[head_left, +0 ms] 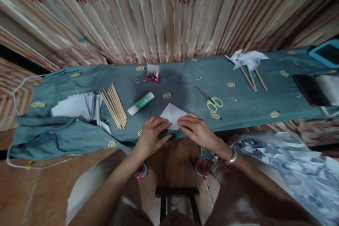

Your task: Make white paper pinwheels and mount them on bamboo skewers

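A small white paper square (172,113) lies turned cornerwise near the front edge of the cloth-covered table. My left hand (153,135) holds its left corner under the fingertips, with the thumb stretched out below. On the opposite corner, the fingers of my right hand (198,131) lie close together and grip the paper; its thumb is hidden. Beyond my left hand is a green and white glue stick (141,103). Green-handled scissors (211,100) rest to the right, blades pointing away. Farther back stands an open red box (153,75) of small metal pins or tacks.
Several wooden sticks (113,106) and a stack of white paper (74,106) lie left. White paper pinwheels on sticks (249,60) rest at the back right, near a dark phone (310,90) and a blue-framed device (327,53). A clear bag of paper pieces (286,166) is below right.
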{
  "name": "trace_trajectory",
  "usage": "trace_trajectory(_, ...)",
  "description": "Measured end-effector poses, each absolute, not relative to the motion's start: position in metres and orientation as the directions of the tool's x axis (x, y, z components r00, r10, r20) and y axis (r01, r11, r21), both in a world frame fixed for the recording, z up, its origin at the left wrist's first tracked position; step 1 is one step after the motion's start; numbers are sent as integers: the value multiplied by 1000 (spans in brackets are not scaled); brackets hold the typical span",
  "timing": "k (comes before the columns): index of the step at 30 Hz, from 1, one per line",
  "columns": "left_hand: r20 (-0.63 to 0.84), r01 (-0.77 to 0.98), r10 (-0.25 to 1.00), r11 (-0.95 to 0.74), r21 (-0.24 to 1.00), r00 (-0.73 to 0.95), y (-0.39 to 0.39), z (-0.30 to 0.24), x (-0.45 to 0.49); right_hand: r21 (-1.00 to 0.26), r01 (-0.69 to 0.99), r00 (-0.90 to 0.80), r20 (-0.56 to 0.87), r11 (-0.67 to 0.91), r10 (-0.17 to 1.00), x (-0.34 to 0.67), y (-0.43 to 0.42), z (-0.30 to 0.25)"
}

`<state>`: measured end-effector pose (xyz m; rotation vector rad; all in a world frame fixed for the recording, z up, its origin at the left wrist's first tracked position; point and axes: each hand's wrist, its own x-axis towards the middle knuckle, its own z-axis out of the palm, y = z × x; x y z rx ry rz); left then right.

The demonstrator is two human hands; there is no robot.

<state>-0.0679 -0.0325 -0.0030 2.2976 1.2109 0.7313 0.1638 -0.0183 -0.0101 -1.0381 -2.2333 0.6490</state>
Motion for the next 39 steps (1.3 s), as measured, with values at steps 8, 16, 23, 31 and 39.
trace_trajectory(8,236,664,908,-414,623,345,-21,-19,-66,-802,501,-321,175,324,931,152,1,-18)
trace_trajectory(16,174,673,928,-360,646,329,-19,-14,-64,-819,522,-216,143,238,966,141,19,-16)
trace_trajectory(23,204,670,899,-427,607,388,-25,-14,-68,-724,644,-174,174,246,969,123,47,-16)
trace_trajectory(31,153,712,890,-438,549,430,-26,-14,-67,-589,728,-286,207,352,936,107,60,-18)
trace_trajectory(39,147,694,897,-418,586,416,-30,-14,-69,-626,714,-267,170,313,948,110,68,-19)
